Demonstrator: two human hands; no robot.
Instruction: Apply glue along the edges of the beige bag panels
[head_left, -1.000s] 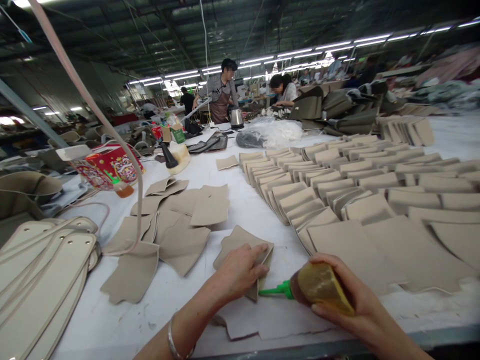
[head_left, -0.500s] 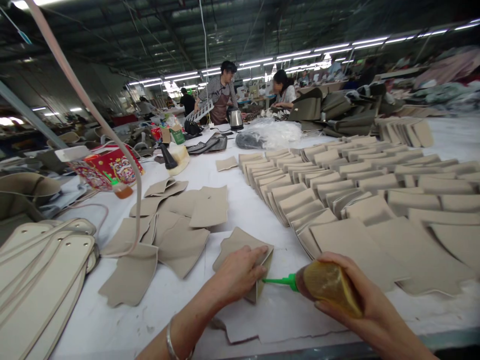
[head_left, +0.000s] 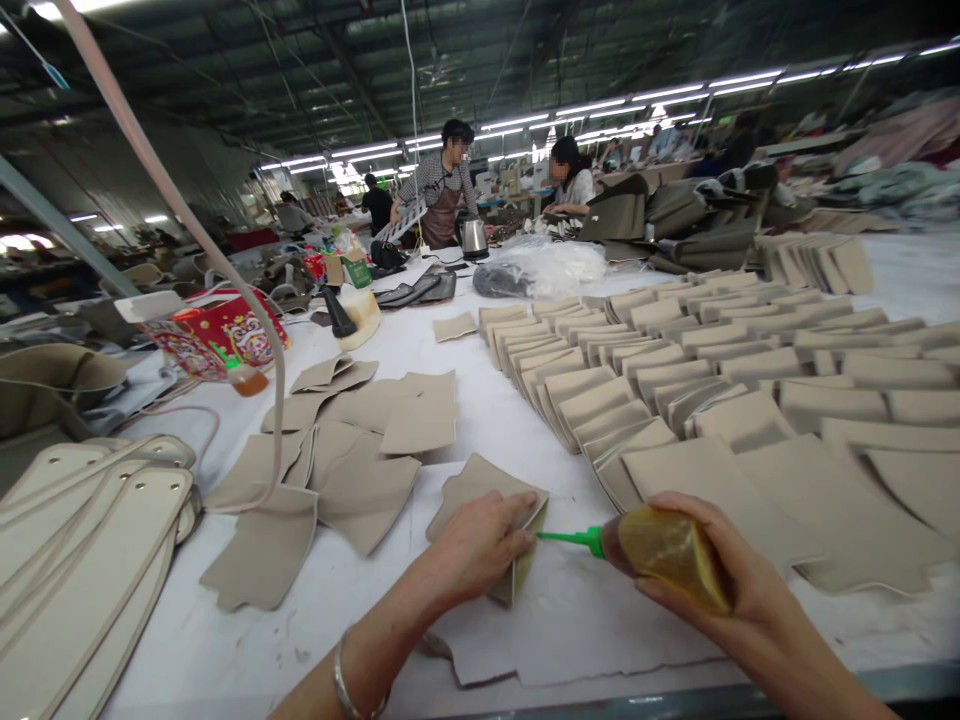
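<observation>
We look down at two bare hands over a white-covered table (head_left: 480,400). The left hand (head_left: 484,545) holds a folded beige piece (head_left: 474,482) down near the table's front edge, index finger stretched along its top, thumb at the open fold on the right. The right hand (head_left: 750,595) is wrapped around a squeeze bottle (head_left: 667,555) of amber liquid, tipped so its thin green nozzle (head_left: 574,538) points left at that fold. The nozzle's tip ends just beside the left thumb; whether it touches the piece, we cannot tell.

That closeness is, we judge, the main risk: a squeeze a little too hard, or a small slip, could put liquid on the thumb, which could then smear the piece's outer face. If the thumb eases, the fold could close over the nozzle. A drip could also mark the pale sheet (head_left: 540,635) lying just below the hands.

To the right, close rows of beige pieces (head_left: 592,385) stand near the bottle; a careless swing could knock them. To the left, a pinkish hose (head_left: 279,400) hangs onto a loose pile (head_left: 367,490) and could drag it.
</observation>
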